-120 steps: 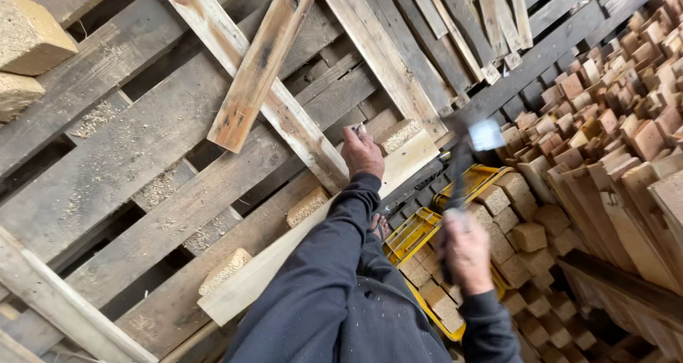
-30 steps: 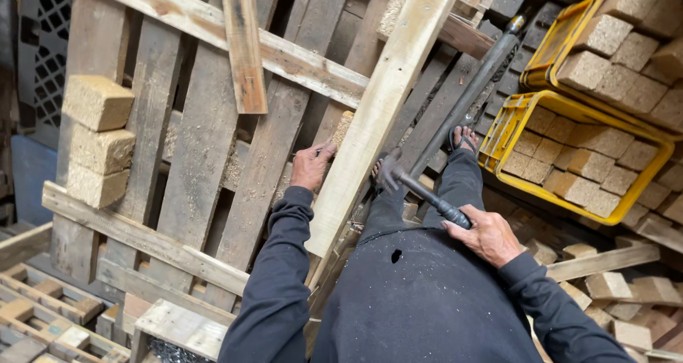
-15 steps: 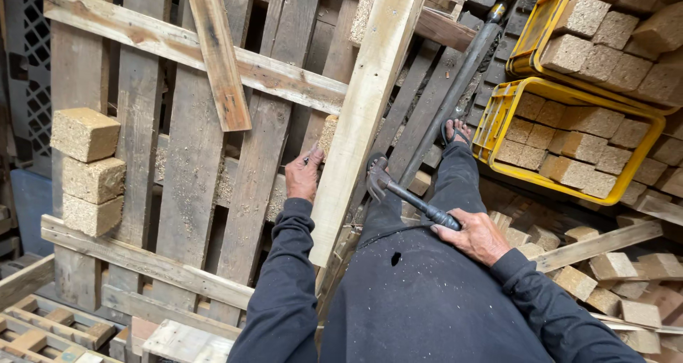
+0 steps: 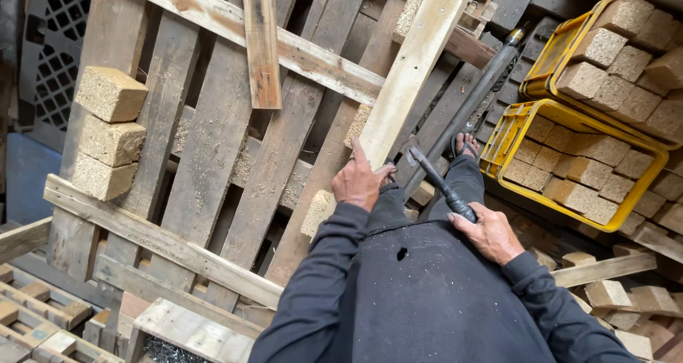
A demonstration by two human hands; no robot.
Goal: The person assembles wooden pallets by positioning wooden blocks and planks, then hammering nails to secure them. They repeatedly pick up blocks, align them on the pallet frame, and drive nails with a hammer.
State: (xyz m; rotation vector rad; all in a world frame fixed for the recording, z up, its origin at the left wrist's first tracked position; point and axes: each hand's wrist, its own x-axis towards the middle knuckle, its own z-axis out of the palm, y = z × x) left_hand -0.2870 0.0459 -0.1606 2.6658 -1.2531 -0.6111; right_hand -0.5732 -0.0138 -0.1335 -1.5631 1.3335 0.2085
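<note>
My left hand (image 4: 363, 181) presses on a pale wooden plank (image 4: 409, 78) that leans across the wooden pallet (image 4: 213, 142) in front of me. A dark hammer (image 4: 437, 182) is gripped in my right hand (image 4: 487, 231), its head low beside the plank's lower end. My sandalled foot (image 4: 464, 147) rests on the pallet boards beside a long dark metal bar (image 4: 469, 107). A compressed wood block (image 4: 316, 214) shows under the plank below my left hand.
Two yellow crates (image 4: 509, 142) of wood blocks stand at the right. Three stacked blocks (image 4: 107, 132) sit on the pallet's left side. Loose blocks and slats (image 4: 612, 285) litter the floor at lower right. More pallet frames (image 4: 43, 320) lie at lower left.
The view has swung down from the block pile to the pallet. My right hand lowered the hammer from overhead to beside the plank. My left hand stays on the plank.
</note>
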